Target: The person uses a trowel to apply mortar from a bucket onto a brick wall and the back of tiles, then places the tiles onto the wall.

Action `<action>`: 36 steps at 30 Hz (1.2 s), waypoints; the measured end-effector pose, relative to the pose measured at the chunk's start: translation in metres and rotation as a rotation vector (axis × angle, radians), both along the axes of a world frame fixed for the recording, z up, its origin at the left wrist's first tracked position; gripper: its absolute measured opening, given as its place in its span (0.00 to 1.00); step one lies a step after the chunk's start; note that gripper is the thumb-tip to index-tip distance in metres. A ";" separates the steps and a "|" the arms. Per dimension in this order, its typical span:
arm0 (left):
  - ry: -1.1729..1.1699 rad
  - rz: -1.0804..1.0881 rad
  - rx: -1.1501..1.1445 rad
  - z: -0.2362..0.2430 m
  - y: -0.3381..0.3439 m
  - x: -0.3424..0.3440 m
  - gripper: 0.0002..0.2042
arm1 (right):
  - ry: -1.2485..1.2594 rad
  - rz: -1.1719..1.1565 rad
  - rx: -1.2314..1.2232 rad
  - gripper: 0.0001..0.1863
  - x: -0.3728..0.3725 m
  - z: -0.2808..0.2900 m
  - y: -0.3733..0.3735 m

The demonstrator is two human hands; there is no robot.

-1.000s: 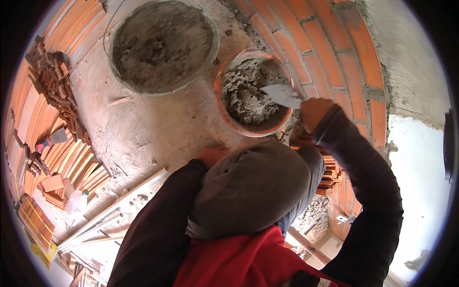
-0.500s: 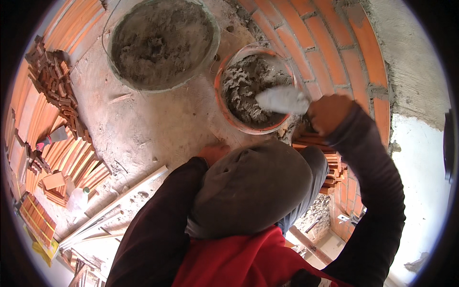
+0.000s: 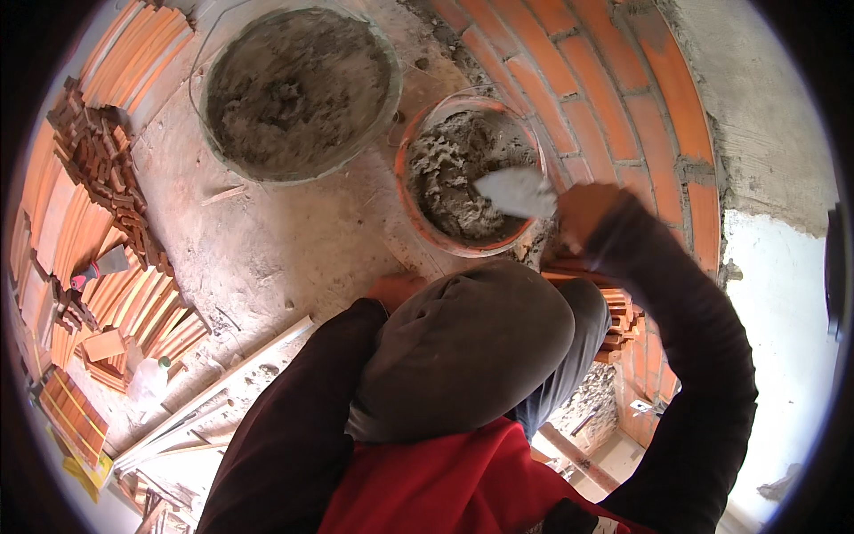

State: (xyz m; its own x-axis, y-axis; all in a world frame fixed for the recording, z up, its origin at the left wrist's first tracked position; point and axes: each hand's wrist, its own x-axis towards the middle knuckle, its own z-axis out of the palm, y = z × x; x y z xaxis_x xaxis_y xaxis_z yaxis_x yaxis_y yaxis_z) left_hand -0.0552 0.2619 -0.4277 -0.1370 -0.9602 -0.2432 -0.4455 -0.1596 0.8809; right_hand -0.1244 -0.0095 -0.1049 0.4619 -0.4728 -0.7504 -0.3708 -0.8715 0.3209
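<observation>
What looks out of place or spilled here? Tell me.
At far left, a band of bricks looks ragged and jumbled beside neater rows. Crumbly debris lies loose near the orange-rimmed bucket, apparently stray. Neither bucket looks tipped over.

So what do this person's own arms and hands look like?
The left sleeve and right sleeve are long, dark and nearly black, the right one creased. A red garment shows between them. The left hand and right hand are bare, both ungloved; finer detail is too blurred or hidden to describe.
</observation>
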 end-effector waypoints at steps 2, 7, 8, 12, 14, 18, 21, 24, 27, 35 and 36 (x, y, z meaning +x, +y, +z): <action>0.001 0.026 -0.014 -0.004 0.003 -0.002 0.15 | 0.121 0.016 -0.022 0.11 0.011 0.000 0.007; -0.056 -0.007 -0.017 -0.005 0.003 0.000 0.14 | -0.043 0.089 -0.294 0.10 0.026 0.023 -0.026; -0.056 0.013 -0.035 -0.005 0.005 0.002 0.14 | 0.020 0.116 -0.221 0.11 0.030 0.018 -0.031; -0.049 0.043 -0.104 -0.004 0.001 -0.004 0.13 | 0.297 0.196 0.044 0.14 0.040 -0.012 -0.054; -0.058 0.049 -0.115 -0.001 0.002 -0.006 0.13 | 0.379 0.236 0.174 0.16 0.036 -0.027 -0.062; -0.079 0.096 -0.165 -0.005 0.005 -0.005 0.12 | 0.283 0.245 0.332 0.17 0.018 -0.047 -0.076; -0.041 0.115 -0.162 -0.021 0.008 -0.009 0.10 | 0.228 0.016 0.465 0.17 0.013 -0.062 -0.062; -0.005 0.056 -0.135 -0.024 0.004 -0.013 0.10 | 0.143 -0.345 0.563 0.15 -0.010 -0.062 -0.055; 0.007 0.036 -0.100 -0.019 0.005 -0.009 0.09 | 0.082 -0.836 0.612 0.15 -0.015 -0.047 -0.034; 0.022 0.053 -0.131 -0.012 0.005 -0.006 0.10 | -0.352 -0.692 0.442 0.16 -0.083 -0.032 0.002; 0.026 0.046 -0.137 -0.012 0.003 -0.008 0.10 | -0.458 -0.486 0.364 0.17 -0.092 -0.030 0.008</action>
